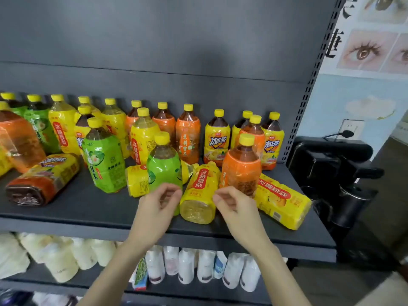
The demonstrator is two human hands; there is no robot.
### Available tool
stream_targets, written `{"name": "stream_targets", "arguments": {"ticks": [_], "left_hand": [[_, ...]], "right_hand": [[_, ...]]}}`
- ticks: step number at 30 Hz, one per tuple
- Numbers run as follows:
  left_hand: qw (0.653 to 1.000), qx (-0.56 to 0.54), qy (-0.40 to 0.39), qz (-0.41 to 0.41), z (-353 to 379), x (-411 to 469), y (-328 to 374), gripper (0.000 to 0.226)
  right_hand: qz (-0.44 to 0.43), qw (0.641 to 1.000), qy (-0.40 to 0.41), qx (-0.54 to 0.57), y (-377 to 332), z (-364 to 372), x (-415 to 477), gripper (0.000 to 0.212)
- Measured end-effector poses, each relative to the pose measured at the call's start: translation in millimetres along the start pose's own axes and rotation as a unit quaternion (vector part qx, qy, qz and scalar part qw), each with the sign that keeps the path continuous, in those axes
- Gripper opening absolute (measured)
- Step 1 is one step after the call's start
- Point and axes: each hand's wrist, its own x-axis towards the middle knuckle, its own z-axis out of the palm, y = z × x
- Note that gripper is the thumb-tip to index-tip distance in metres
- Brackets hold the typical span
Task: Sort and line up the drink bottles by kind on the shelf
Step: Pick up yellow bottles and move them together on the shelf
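Along the near edge of the dark shelf (66,208), both hands hung loosely curled and gripped nothing. The left hand (157,208) was just in front of an upright green bottle (164,166); the right hand (234,206) sat before an upright orange bottle (241,168). Between them a yellow bottle (199,193) lay on its side, base toward the person. Another yellow one (282,200) lay at the right with its end near the shelf lip, and a red-and-yellow bottle (44,177) lay on its side at the left. Farther back stood a mixed, unsorted row (187,133). The likeliest mishap, as I judged it, was a lying bottle rolling off the front if nudged. Reaching in between the crowded upright bottles could also topple them like skittles.
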Motion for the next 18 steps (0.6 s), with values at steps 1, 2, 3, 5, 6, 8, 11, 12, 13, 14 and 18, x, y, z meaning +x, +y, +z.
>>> {"name": "stream_targets", "arguments": {"ticks": [1, 2, 3, 5, 6, 8, 11, 12, 13, 14, 18], "left_hand": [[1.0, -0.012, 0.003, -0.006, 1, 5, -1, 0.007], [1.0, -0.021, 0.005, -0.019, 1, 9, -2, 0.007], [0.999, -0.024, 0.003, -0.023, 2, 13, -8, 0.007], [0.999, -0.032, -0.001, -0.036, 5, 16, -16, 0.004], [0.999, -0.032, -0.005, -0.039, 6, 17, -21, 0.005], [0.998, -0.037, -0.012, -0.041, 4, 22, -28, 0.012], [0.998, -0.052, -0.014, -0.035, 2, 31, -37, 0.017], [0.998, -0.05, -0.015, -0.027, 1, 31, -38, 0.018], [0.999, -0.046, -0.015, -0.017, 2, 31, -41, 0.018], [0.999, -0.041, -0.015, -0.008, 4, 29, -43, 0.018], [0.999, 0.021, -0.004, 0.026, 9, 16, -50, 0.021]], "right_hand": [[0.008, 1.0, 0.004, -0.004, -1, 6, 5, 0.017], [0.026, 0.999, 0.015, -0.015, -2, 10, 9, 0.02], [0.034, 0.999, 0.029, -0.026, 0, 17, 11, 0.025], [0.06, 0.995, 0.045, -0.067, 2, 30, 12, 0.038], [0.081, 0.992, 0.043, -0.091, 3, 37, 11, 0.045], [0.129, 0.985, 0.04, -0.105, 5, 50, 12, 0.054], [0.173, 0.977, 0.084, -0.095, 6, 66, 17, 0.061], [0.178, 0.975, 0.095, -0.096, 5, 68, 18, 0.062], [0.183, 0.973, 0.106, -0.09, 7, 70, 19, 0.061], [0.186, 0.973, 0.116, -0.074, 7, 71, 19, 0.061], [0.185, 0.968, 0.164, 0.032, 13, 72, 12, 0.049]]}}
